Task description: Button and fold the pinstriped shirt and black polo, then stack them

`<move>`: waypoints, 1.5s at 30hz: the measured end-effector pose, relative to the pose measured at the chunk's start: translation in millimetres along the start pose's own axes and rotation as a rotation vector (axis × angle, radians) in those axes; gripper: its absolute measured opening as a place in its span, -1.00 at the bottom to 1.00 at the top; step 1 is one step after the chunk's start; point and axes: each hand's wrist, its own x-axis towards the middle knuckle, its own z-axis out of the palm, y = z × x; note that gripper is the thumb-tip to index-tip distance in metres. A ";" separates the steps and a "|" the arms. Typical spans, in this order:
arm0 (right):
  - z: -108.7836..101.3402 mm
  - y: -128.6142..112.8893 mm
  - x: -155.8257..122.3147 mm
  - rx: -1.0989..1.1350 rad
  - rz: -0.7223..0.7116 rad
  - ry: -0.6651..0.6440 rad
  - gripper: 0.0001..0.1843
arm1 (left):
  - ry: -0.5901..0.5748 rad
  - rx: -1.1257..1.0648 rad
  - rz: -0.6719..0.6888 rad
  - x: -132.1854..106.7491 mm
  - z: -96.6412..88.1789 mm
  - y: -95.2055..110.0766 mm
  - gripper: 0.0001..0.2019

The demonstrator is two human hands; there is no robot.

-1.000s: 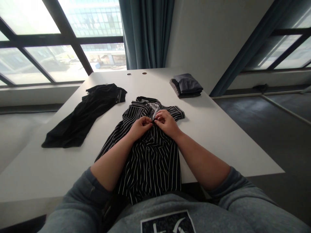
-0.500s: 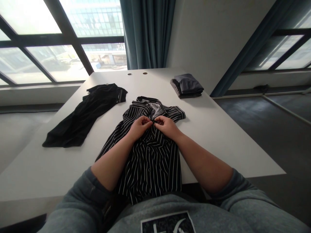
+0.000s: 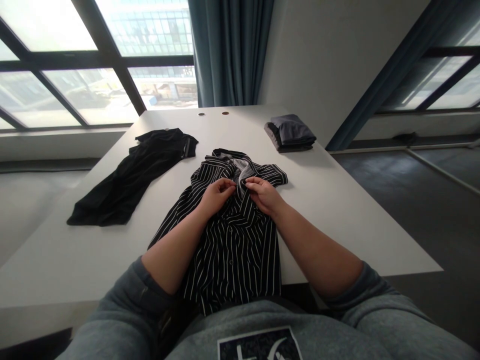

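Observation:
A black shirt with white stripes (image 3: 240,260) lies front up on the white table, its collar away from me and its lower hem hanging toward my lap. Buttons run down its middle. Just below the open collar, my left hand (image 3: 218,196) pinches the left front edge. My right hand (image 3: 264,194) pinches the other front edge, a small gap away from the left fingers. Grey lining shows between the two edges at the neck. The fingertips partly hide the cloth they grip.
To the left, black clothing (image 3: 131,175) lies spread at a slant on the table (image 3: 337,225). A stack of folded dark clothes (image 3: 290,134) sits at the back right. Beyond the far edge hang blue curtains (image 3: 232,55) beside a window.
My right hand has moved slightly right, away from my left hand, and the front edges at the neck have parted. The fingers were together before. The other clothes stay in place.

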 end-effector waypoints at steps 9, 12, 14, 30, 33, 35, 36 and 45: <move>-1.1 -4.5 -4.2 -0.070 0.005 -0.056 -0.67 | 0.017 0.024 0.011 -2.1 0.1 4.1 -0.82; 0.7 -4.5 -5.7 -0.101 -0.008 -0.048 -0.67 | 0.000 0.022 0.001 -1.9 0.9 3.4 -0.82; 1.7 -3.5 -6.0 -0.121 -0.010 -0.046 -0.65 | -0.013 0.011 -0.004 -1.7 1.5 2.5 -0.82; 9.9 0.6 -9.8 -0.049 0.095 0.047 -0.48 | -0.030 0.234 0.029 -7.8 7.9 10.1 -0.75; 9.0 -0.5 -9.7 -0.083 0.111 0.074 -0.52 | -0.048 0.253 0.038 -8.5 8.6 10.1 -0.77; 8.3 -1.3 -9.1 -0.101 0.105 0.081 -0.52 | -0.055 0.253 0.044 -8.4 8.5 8.2 -0.77; 7.8 -1.8 -8.8 -0.101 0.093 0.077 -0.53 | -0.054 0.249 0.046 -8.1 8.4 7.0 -0.77; 4.4 -8.5 -7.3 0.044 -0.005 -0.008 -0.54 | -0.032 0.087 0.029 -4.1 6.6 0.0 -0.85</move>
